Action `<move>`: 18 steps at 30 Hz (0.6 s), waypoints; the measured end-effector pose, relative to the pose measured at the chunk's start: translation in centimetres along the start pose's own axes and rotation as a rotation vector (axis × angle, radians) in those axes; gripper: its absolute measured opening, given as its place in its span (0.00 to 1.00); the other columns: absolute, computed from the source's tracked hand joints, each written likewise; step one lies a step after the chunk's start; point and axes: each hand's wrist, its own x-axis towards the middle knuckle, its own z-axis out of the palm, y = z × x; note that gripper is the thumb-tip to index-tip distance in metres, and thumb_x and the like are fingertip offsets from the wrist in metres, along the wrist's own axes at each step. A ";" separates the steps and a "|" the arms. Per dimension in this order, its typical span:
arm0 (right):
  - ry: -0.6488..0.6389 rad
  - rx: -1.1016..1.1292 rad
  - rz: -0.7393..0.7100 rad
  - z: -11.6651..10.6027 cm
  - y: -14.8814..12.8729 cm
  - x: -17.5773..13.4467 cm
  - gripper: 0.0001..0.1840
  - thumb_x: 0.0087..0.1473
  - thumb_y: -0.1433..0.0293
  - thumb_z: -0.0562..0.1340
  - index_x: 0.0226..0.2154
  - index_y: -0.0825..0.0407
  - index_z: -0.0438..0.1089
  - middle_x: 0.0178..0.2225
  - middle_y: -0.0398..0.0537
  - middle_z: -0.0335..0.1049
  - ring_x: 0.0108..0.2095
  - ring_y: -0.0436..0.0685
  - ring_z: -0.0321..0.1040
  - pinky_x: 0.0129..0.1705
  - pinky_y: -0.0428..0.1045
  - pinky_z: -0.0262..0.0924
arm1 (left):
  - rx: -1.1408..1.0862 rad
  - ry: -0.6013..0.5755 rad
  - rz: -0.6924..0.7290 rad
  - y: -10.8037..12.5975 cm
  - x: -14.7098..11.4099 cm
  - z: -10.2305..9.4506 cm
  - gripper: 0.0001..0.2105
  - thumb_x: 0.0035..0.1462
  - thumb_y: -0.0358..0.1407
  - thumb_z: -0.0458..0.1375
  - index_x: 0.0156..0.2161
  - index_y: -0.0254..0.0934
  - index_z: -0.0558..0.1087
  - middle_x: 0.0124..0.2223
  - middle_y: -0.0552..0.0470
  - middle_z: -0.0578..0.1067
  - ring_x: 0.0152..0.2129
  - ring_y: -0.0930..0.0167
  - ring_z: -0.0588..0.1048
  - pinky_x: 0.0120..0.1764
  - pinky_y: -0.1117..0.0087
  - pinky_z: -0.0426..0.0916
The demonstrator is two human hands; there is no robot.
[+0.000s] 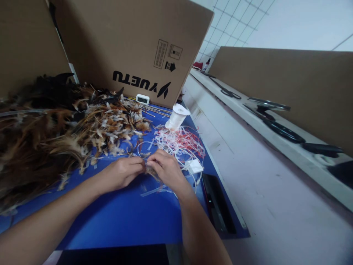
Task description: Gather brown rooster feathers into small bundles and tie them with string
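Over the blue tabletop (124, 217), my two hands meet fingertip to fingertip. The fingers of my right hand (168, 170) are pinched on a small brownish feather (152, 171), part of which shows below them. My left hand (122, 172) is closed too, thumb against forefinger, touching the same spot; what lies between its fingertips is hidden. Left of the hands spreads a big heap of brown, black and pale feathers (102, 129). Just beyond my right hand lies a tangle of white and red plastic strips (179, 141), with a white spool (177, 117) standing behind it.
A white charger (193, 166) with its cable sits right of my hands, near a dark phone-like object (217, 202). A small digital clock (142, 99) stands before a tall cardboard box (132, 44). Along the right runs a ledge (286, 132) carrying scissors (227, 92) and dark-handled tools.
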 end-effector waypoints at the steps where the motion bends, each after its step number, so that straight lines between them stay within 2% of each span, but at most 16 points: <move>1: -0.004 0.099 0.040 0.0 0.3 0.1 0.06 0.57 0.72 0.60 0.30 0.51 0.72 0.32 0.43 0.70 0.35 0.51 0.67 0.40 0.47 0.60 | -0.049 -0.002 0.007 0.0 0.1 -0.1 0.09 0.61 0.27 0.51 0.35 0.36 0.73 0.34 0.49 0.76 0.31 0.74 0.75 0.35 0.76 0.69; 5: -0.035 0.524 0.232 0.7 1.5 0.6 0.08 0.51 0.65 0.65 0.28 0.52 0.72 0.26 0.43 0.72 0.28 0.51 0.68 0.32 0.47 0.62 | -0.225 0.109 -0.074 -0.2 0.5 -0.4 0.08 0.60 0.29 0.54 0.31 0.35 0.74 0.32 0.49 0.77 0.31 0.72 0.76 0.36 0.73 0.70; 8: 0.004 0.700 0.287 1.6 1.7 0.8 0.11 0.44 0.64 0.70 0.29 0.52 0.74 0.26 0.43 0.73 0.28 0.52 0.69 0.34 0.49 0.64 | -0.279 0.194 -0.197 -0.4 0.6 -0.5 0.11 0.59 0.31 0.56 0.26 0.34 0.74 0.32 0.49 0.77 0.30 0.72 0.76 0.35 0.72 0.70; 11: 0.070 0.788 0.354 2.4 1.2 0.9 0.10 0.43 0.64 0.70 0.29 0.52 0.74 0.28 0.43 0.74 0.29 0.52 0.69 0.38 0.51 0.64 | -0.250 0.293 -0.275 -0.6 0.5 -0.3 0.10 0.58 0.32 0.57 0.26 0.35 0.75 0.32 0.49 0.78 0.30 0.72 0.76 0.35 0.71 0.71; 15: 0.137 0.816 0.394 3.0 0.2 1.1 0.08 0.43 0.65 0.68 0.25 0.52 0.73 0.27 0.44 0.74 0.31 0.52 0.69 0.41 0.51 0.63 | -0.084 0.405 -0.288 -0.7 0.2 0.3 0.06 0.57 0.31 0.58 0.30 0.35 0.76 0.33 0.49 0.78 0.31 0.71 0.76 0.36 0.71 0.71; 18: 0.156 0.821 0.417 3.3 -0.2 1.3 0.08 0.42 0.64 0.68 0.25 0.51 0.73 0.26 0.43 0.73 0.28 0.52 0.67 0.37 0.50 0.63 | 0.045 0.427 -0.265 -0.7 0.1 0.7 0.06 0.57 0.30 0.57 0.31 0.35 0.75 0.33 0.49 0.78 0.30 0.72 0.76 0.36 0.71 0.71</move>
